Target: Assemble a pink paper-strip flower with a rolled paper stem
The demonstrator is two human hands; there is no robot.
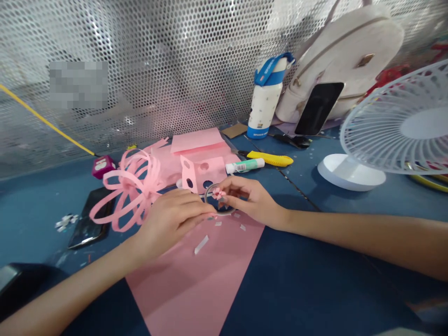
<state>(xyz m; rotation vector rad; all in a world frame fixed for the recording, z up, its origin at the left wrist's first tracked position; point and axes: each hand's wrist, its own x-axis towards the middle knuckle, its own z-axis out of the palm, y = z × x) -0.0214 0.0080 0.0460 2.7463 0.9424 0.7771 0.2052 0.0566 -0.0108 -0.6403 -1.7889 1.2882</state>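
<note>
My left hand [177,212] has its fingers closed at the left side of a thin grey ring [229,213], which looks like a hoop with a dark middle. Over that ring, my right hand [254,198] pinches a small pink paper flower [219,193] between thumb and fingers. Both hands are above the far end of a large pink paper sheet [203,280]. White paper scraps [201,244] lie on the sheet. Just behind the hands stands a folded pink paper piece with round holes [215,169]. Whether the flower touches the ring, I cannot tell.
Looped pink paper strips [121,219] lie left, by a dark phone [89,219]. A glue stick [245,165] and yellow cutter [275,159] lie behind my right hand. Farther back are a bottle [265,102], a white bag [346,56], a white dish [350,172] and a fan [402,121].
</note>
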